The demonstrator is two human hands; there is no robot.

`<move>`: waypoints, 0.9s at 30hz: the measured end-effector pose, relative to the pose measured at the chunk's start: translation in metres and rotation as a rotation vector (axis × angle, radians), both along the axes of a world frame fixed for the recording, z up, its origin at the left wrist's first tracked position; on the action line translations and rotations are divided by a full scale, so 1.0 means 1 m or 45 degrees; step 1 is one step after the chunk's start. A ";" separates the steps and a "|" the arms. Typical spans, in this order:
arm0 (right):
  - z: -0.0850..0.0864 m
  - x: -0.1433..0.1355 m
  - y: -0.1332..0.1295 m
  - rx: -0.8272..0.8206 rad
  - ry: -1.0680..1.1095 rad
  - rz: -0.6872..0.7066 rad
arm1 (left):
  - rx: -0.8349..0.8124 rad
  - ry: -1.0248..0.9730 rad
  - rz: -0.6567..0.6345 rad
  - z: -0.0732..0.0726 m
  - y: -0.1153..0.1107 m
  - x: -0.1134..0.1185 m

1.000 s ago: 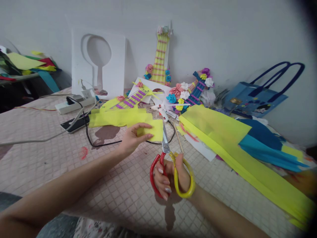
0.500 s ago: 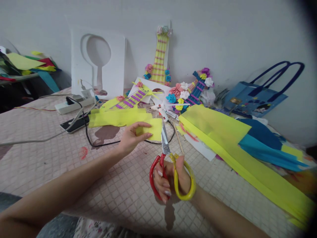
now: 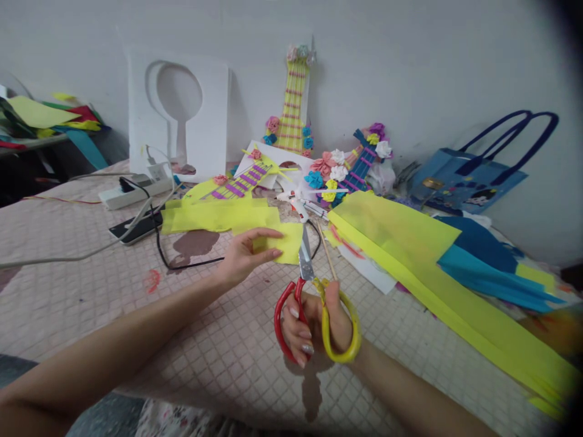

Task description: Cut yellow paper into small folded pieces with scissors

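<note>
Over the quilted tablecloth (image 3: pixel 218 346), as viewed from the head camera, a small yellow sheet (image 3: pixel 290 240) is pinched between the thumb and fingers of the left hand (image 3: pixel 245 255). Scissors (image 3: pixel 306 271) are gripped in the right hand (image 3: pixel 314 308), with the thumb put through the yellow loop and the fingers curled around the red one. Their blades are pointed forward at the sheet's right edge; whether the edge lies between them cannot be told. Beyond the left hand, overlapping yellow strips (image 3: pixel 204 215) are laid out near a dark flat device (image 3: pixel 146 227). Beyond the scissors, a white glue gun (image 3: pixel 296 204) is set down, with a thin wooden stick (image 3: pixel 328 252) nearby. To the right, a long yellow sheet (image 3: pixel 410 255) is spread beside blue sheets (image 3: pixel 489 267). Against the wall, a white board (image 3: pixel 207 145) with a rounded cutout is propped.
</note>
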State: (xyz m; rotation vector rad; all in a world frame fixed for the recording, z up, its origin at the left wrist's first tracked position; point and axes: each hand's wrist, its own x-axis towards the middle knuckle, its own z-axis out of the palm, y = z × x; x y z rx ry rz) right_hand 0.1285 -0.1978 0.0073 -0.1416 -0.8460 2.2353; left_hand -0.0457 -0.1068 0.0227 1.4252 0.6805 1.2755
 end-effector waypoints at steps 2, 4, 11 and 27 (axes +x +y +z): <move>0.001 0.000 0.000 0.002 0.036 0.002 | 0.009 0.020 -0.007 0.000 0.000 0.000; 0.001 0.000 0.000 0.002 0.055 0.000 | 0.007 0.036 0.002 0.001 0.000 0.000; -0.002 -0.001 0.002 -0.002 0.023 -0.015 | -0.016 0.064 0.028 0.005 -0.002 0.000; -0.005 0.001 0.004 -0.029 0.021 -0.067 | -0.024 0.096 0.068 0.006 -0.002 0.001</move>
